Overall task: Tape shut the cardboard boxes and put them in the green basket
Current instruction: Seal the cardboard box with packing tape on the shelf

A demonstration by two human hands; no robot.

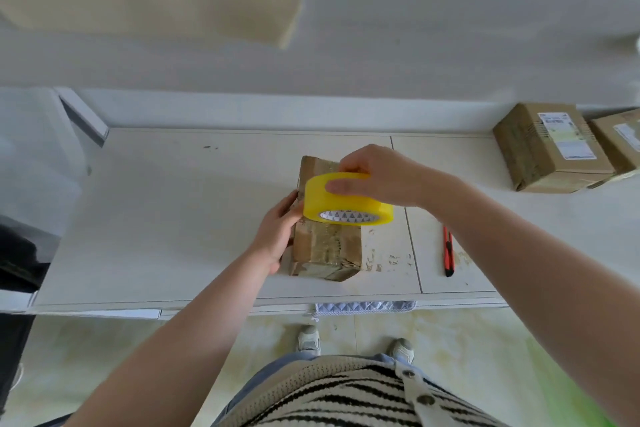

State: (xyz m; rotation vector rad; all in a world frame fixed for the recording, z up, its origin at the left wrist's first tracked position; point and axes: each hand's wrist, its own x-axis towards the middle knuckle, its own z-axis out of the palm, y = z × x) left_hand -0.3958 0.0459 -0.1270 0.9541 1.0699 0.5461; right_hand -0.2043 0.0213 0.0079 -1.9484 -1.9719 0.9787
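A worn cardboard box (325, 250) with old tape on it lies in the middle of the white table (173, 218). My left hand (277, 229) holds the box's left side, fingers curled against it. My right hand (377, 177) grips a yellow roll of tape (346, 199) just above the box's top, thumb on the roll's near face and fingers over its far rim. The roll hides the middle of the box's top. A blurred green patch (568, 392) at the lower right may be the basket; I cannot tell.
Two more cardboard boxes (550, 149) (620, 139) with shipping labels stand at the table's far right. A red and black utility knife (448, 251) lies right of the taped box. A grey padded cloth (363, 308) hangs at the table's front edge.
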